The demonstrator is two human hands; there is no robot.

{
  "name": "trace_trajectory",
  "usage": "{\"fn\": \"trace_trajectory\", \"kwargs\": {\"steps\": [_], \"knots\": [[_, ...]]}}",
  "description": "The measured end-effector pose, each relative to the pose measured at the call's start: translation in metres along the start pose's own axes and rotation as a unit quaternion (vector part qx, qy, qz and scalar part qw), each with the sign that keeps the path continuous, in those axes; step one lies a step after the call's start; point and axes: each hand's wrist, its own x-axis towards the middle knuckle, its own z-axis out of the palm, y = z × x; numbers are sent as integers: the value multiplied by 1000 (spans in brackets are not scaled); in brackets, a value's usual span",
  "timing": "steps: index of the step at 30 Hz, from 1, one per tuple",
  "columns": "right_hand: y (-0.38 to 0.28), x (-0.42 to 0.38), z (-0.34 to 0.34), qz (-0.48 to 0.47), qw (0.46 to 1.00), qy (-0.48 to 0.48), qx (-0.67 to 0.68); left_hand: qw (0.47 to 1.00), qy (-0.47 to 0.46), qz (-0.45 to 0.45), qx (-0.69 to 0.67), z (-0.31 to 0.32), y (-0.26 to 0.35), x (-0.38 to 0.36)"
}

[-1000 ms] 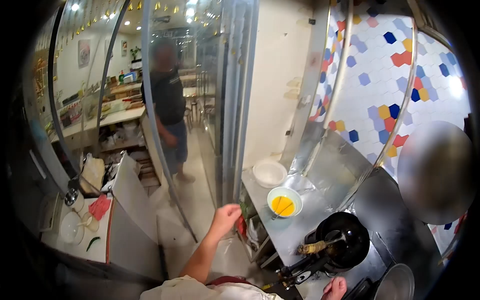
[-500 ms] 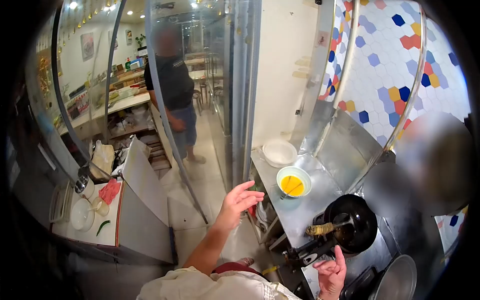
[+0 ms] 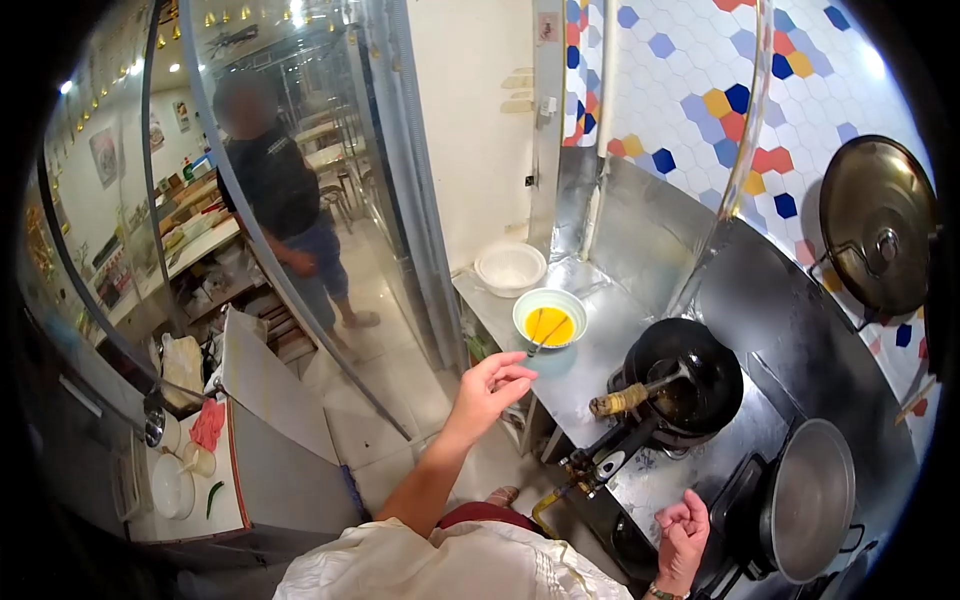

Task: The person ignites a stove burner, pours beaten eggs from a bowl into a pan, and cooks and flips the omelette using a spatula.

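My left hand (image 3: 488,398) is raised over the floor beside the steel counter, empty, with its fingers apart. Near its fingertips stands a white bowl (image 3: 575,308) of yellow liquid with thin sticks or utensils resting in it. My right hand (image 3: 683,532) is at the counter's front, below the black wok (image 3: 715,370), fingers curled and touching nothing. A ladle with a wrapped handle (image 3: 620,400) lies across the wok.
An empty white bowl (image 3: 511,268) stands behind the yellow one. A grey pan (image 3: 815,500) is at the right, and a large lid (image 3: 878,225) leans on the tiles. A person (image 3: 275,190) stands behind the glass. A side table (image 3: 226,470) holds a red cloth and green chili.
The view has turned right, bringing the lid into sight. My right hand has moved away from the wok handle, and its raised finger has curled. My left hand is now nearer the yellow bowl.
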Motion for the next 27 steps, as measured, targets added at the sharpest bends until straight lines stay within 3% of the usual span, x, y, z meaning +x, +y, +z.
{"fn": "trace_trajectory", "kwargs": {"steps": [2,5,7,10,13,22,24,27], "knots": [[-8,-8,6,30,998,39,-34,1000,-12,15,8,2,-1,1],[-25,-7,44,-37,995,54,-79,999,-18,30,8,1,1,5],[-21,-9,41,-69,990,78,-95,993,10,114,29,-1,0,7],[-10,-13,5,-74,982,115,-126,989,35,139,21,-10,4,9],[-8,-10,6,-93,986,127,-57,988,52,147,-11,-24,11,11],[2,32,79,-92,973,188,-93,984,128,120,-6,-83,5,17],[3,37,83,-47,978,155,-129,977,147,149,41,-103,3,19],[15,49,97,-64,980,120,-149,962,183,163,118,-123,22,21]]}}
